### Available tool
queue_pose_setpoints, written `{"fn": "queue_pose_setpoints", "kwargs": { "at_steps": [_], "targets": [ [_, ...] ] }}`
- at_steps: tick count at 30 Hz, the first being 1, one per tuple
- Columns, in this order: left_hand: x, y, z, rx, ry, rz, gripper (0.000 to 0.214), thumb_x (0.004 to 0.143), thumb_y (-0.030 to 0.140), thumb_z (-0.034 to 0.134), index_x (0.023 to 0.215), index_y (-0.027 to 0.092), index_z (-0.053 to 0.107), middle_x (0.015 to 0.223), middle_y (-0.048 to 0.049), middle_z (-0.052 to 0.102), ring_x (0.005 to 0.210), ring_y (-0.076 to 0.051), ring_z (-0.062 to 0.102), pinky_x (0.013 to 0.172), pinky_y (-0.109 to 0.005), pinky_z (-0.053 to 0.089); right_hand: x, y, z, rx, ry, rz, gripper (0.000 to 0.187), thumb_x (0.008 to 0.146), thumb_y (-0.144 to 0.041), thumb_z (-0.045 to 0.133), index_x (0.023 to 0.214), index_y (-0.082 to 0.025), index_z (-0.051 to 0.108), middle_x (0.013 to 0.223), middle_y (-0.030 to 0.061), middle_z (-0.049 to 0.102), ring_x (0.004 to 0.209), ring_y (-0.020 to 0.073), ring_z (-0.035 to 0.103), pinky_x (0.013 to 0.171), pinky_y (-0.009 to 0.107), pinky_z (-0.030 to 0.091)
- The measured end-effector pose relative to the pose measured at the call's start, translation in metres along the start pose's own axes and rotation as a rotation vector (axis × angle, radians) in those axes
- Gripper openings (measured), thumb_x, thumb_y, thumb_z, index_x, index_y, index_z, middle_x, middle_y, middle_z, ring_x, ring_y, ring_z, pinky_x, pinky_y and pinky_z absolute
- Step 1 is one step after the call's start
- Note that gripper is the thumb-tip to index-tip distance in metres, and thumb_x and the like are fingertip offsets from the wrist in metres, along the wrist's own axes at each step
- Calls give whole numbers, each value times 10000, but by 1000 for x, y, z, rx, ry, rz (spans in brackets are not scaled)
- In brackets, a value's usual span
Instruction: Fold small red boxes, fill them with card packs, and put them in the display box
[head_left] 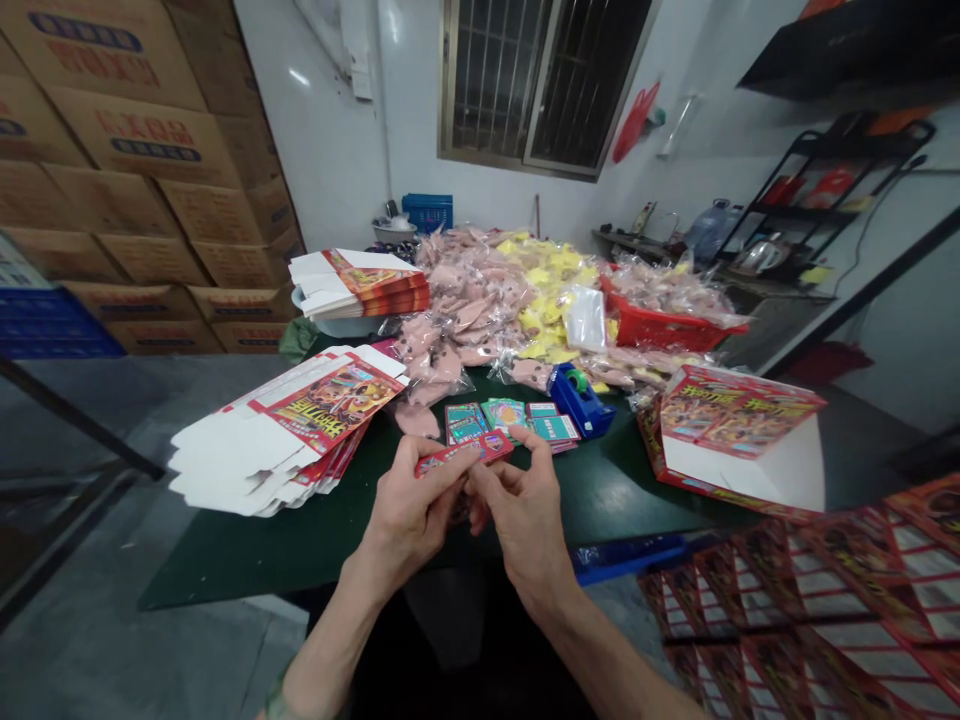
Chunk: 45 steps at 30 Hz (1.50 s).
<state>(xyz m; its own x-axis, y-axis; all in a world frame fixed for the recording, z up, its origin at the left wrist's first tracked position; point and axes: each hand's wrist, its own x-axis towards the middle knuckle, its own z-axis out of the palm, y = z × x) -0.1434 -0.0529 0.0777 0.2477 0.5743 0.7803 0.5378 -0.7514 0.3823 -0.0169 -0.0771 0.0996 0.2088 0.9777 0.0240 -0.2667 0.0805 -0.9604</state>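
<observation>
A small red printed box (480,452) is held up over the near edge of the green table, between both hands. My left hand (412,500) is closed round its left end. My right hand (521,500) pinches at its near right side, with the index finger raised along the end; the exact contact is hidden by the fingers. Just beyond the box lie several teal and green cards (502,415) in small piles. A blue tape dispenser (581,402) with a green roll stands right of the cards.
Flattened red-and-white cartons (300,425) are stacked at left. Bagged pink and yellow pieces (495,290) heap across the back, beside a red basket (667,325). An open display box (735,440) sits at right, and rows of printed boxes (817,590) stand lower right.
</observation>
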Motion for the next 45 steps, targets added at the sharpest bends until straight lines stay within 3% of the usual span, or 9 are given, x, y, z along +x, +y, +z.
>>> {"fn": "queue_pose_setpoints", "kwargs": {
  "at_steps": [7,11,14,17,22,26,32,38,45],
  "targets": [
    [8,-3,-8,-126,-33,-31,313,819,128,491,1118,157,576,881,-55,549,780,-138,576,649,-254,502,8,41,-15,-152,17,22,602,691,-344,703,1155,-219,341,459,-130,504,359,92,436,371,185,372],
    [8,-11,-10,-71,-43,-109,328,786,158,515,1112,138,538,977,-85,591,869,-180,597,775,-320,507,9,66,-45,-533,-57,-20,455,702,-273,674,1092,-186,456,547,-81,517,461,116,474,465,237,417],
    [6,-3,-10,-83,-119,-124,420,764,148,532,1181,157,482,1037,-81,602,926,-186,603,824,-307,500,4,38,-70,-822,63,-338,582,752,-272,632,1280,-197,400,956,63,601,595,134,532,596,305,478],
    [6,18,2,-189,-218,-71,511,745,128,551,1236,204,429,1043,-53,609,914,-164,614,817,-267,505,-4,-18,-92,-1015,-158,-607,647,798,-283,608,1379,-259,326,1246,112,513,853,194,601,771,348,487],
    [22,57,52,-421,-263,-7,527,782,179,553,1279,202,381,1190,-112,529,1097,-220,534,902,-347,487,-5,-93,-156,-1254,-478,-490,316,850,-312,567,1162,-265,570,971,34,652,837,174,629,719,274,482],
    [45,86,109,-486,-238,29,409,815,213,535,1208,201,423,1193,-124,518,1116,-229,515,917,-379,472,12,-138,-258,-1415,-196,-449,230,818,-344,597,1004,-216,639,946,48,677,814,182,638,716,276,482],
    [73,123,215,-195,-771,355,519,780,267,556,1248,134,374,1339,-155,432,1222,-251,420,964,-382,401,73,-178,-379,-1785,229,-244,376,764,-294,635,1129,-208,611,992,56,697,867,209,643,725,277,466],
    [80,115,276,-34,-920,427,468,703,233,616,1127,108,460,1161,-174,551,1088,-302,509,883,-446,383,132,-170,-399,-1955,285,-155,361,793,-304,587,1149,-253,606,1151,76,616,931,228,611,733,298,430],
    [76,116,273,-9,-935,470,370,750,244,572,1084,107,488,1084,-163,559,1029,-280,527,833,-420,406,127,-116,-373,-2070,555,-150,501,858,-206,420,1321,-22,363,1167,297,499,1023,354,538,791,435,388]
  ]
}}
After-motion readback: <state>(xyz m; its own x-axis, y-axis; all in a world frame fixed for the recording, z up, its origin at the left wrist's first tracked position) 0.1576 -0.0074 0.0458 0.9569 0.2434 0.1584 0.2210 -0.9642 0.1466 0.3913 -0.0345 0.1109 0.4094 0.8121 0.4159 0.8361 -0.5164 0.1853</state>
